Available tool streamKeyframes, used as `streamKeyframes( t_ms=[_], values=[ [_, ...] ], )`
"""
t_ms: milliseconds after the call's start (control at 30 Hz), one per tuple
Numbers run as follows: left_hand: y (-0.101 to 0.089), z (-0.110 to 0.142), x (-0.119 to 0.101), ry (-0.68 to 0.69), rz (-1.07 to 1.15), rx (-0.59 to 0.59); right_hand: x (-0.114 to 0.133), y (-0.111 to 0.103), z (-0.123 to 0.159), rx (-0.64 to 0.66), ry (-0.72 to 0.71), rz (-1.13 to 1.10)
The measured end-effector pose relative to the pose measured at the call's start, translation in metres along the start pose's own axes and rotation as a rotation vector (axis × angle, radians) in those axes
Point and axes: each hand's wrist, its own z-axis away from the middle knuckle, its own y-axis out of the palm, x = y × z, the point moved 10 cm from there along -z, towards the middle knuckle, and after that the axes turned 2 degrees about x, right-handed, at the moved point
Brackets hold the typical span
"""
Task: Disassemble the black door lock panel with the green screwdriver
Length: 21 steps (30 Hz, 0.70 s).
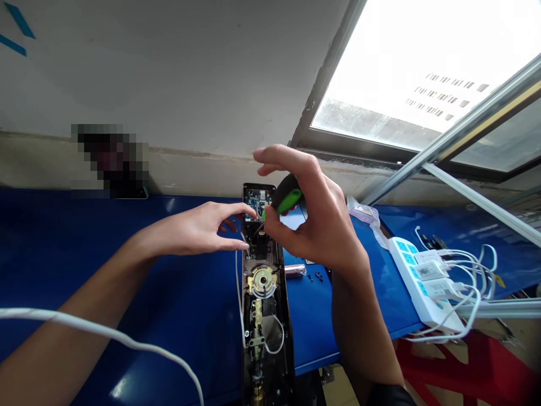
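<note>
A long black housing of what looks like an electronic door lock (pixel 274 316) lies lengthwise before me, its inside exposed. Near its far end sits a blue circuit board (pixel 252 207), and a brass-coloured round part (pixel 262 280) is further down. My right hand (pixel 315 217) grips a black and green screwdriver (pixel 288 197), tilted, its shaft pointing down into the housing below the board. Whether the tip meets a screw is hidden. My left hand (pixel 207 228) reaches in from the left, index finger and thumb apart, fingertips at the housing's left edge beside a thin white wire (pixel 239 287).
Several small black screws (pixel 316 277) lie right of the housing by a pinkish cylinder (pixel 295 270). A white power strip (pixel 418 287) with plugs and cables stands on the blue table (pixel 198 316). A white cable (pixel 105 330) crosses my left forearm. A red stool (pixel 477 366) is lower right.
</note>
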Motion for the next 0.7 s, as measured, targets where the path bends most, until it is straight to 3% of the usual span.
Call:
streamKeyframes(
  t_ms=[700],
  values=[
    [0.0002,0.0027,0.0044,-0.008,-0.01,0.038,-0.005,0.0002,0.0014,0.033,0.056,0.019]
  ],
)
